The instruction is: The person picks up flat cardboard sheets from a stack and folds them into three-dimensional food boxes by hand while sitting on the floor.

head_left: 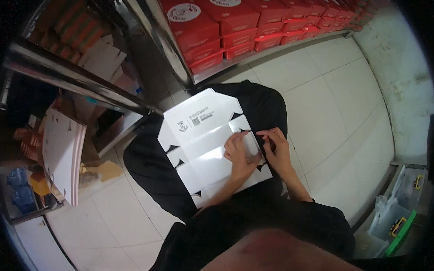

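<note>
Head view shows a flat white cardboard box blank point(204, 144) lying across your lap at the frame's centre. Your left hand point(240, 158) presses flat on its right part, grip released. Your right hand point(277, 149) pinches the blank's right edge flap between fingertips. Red boxes point(221, 21) stack on shelves along the top; a pile of white blanks point(63, 154) stands at left.

Pale tiled floor point(332, 106) beneath metal shelving point(153, 33) stacked with red boxes point(216, 21); a scuffed white wall point(401, 70) and, seemingly, plastic bins point(396, 208) at right.
</note>
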A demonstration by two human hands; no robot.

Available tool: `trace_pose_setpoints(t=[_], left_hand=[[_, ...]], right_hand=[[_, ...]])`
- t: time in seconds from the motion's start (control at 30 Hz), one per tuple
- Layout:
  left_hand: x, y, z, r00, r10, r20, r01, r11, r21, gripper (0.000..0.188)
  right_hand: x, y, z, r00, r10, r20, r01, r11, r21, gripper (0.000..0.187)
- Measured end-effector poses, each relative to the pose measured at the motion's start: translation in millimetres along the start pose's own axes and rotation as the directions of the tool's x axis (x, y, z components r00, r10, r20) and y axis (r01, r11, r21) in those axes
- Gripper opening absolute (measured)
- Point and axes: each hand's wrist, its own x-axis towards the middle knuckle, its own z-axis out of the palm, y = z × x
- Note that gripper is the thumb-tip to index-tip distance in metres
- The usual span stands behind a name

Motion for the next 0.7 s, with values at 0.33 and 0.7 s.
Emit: trace_pose_setpoints(t=[0.33, 0.7], left_hand=[[-24, -33, -41, 0.982, -0.142, 0.123, 0.185, 0.835, -0.519, 0.041], [-18, -58, -9, 0.957, -0.257, 0.138, 0.291, 0.832, -0.471, 0.035]], right_hand=[[162, 63, -54, 0.858, 0.062, -0.510, 0.159, 0.912, 0.378, 0.064], [450, 109, -83, 0.365, 0.548, -0.753, 0.006, 0.807, 0.590, 0.099]])
